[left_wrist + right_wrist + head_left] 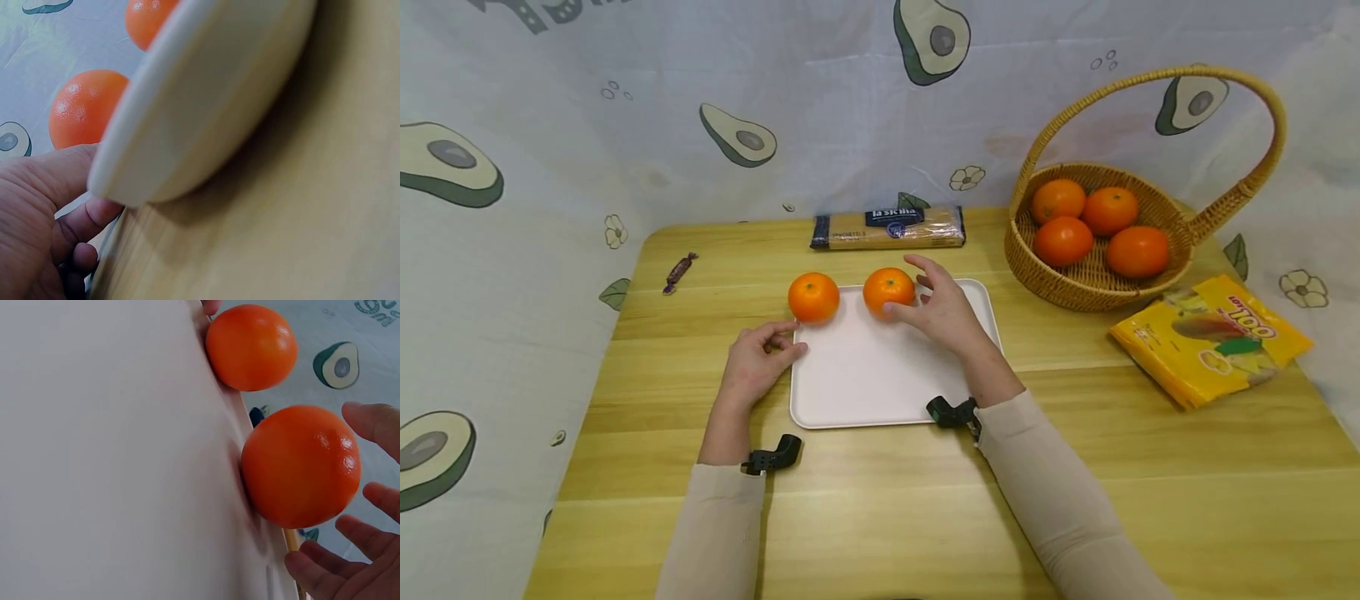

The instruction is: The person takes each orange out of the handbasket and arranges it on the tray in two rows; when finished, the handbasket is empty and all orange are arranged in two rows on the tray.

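A white rectangular tray (880,375) lies on the table with two oranges by its far edge. My left hand (756,360) pinches the tray's left rim, thumb on the inner side and fingers outside; the left wrist view shows the thumb (69,169) at the rim. The left orange (813,298) sits at the far left corner, just beyond that hand. My right hand (946,315) is around the right orange (887,292), fingers spread. In the right wrist view, a gap shows between this orange (301,466) and the thumb and fingers.
A wicker basket (1060,292) with a tall handle holds several oranges at the back right. Beside it lies a yellow snack bag (1213,337). A spaghetti pack (887,228) lies behind the tray, and a wrapped candy (680,272) at the far left.
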`<action>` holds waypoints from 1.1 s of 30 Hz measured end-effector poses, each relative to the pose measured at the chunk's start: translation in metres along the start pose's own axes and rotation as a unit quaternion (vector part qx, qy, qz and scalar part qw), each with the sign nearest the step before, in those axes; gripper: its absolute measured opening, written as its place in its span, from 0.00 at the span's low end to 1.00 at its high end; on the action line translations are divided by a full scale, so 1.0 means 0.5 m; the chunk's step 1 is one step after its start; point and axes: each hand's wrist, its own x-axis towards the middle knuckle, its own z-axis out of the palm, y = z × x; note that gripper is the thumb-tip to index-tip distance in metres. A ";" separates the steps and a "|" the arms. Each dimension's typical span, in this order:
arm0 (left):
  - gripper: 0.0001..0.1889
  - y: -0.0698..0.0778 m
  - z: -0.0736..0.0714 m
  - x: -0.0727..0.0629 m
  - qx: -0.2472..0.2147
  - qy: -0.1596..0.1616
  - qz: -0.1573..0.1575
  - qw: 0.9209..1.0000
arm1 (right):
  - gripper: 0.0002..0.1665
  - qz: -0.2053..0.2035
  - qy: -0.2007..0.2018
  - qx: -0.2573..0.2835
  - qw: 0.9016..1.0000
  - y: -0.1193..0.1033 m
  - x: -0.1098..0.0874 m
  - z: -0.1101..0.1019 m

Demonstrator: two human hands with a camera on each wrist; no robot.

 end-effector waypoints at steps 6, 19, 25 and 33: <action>0.22 -0.001 0.003 0.000 0.002 0.003 0.002 1.000 | 0.51 -0.009 0.014 -0.032 0.999 -0.008 -0.005 -0.028; 0.21 0.000 0.009 0.001 -0.002 0.004 -0.004 1.000 | 0.44 -0.048 0.104 -0.150 0.982 -0.049 -0.039 -0.175; 0.21 -0.003 0.005 0.001 0.001 0.006 0.008 1.000 | 0.43 -0.040 0.119 -0.238 0.963 -0.031 -0.028 -0.266; 0.21 -0.005 0.003 0.001 0.001 0.003 0.012 1.000 | 0.46 -0.006 0.128 -0.281 0.951 0.026 -0.003 -0.357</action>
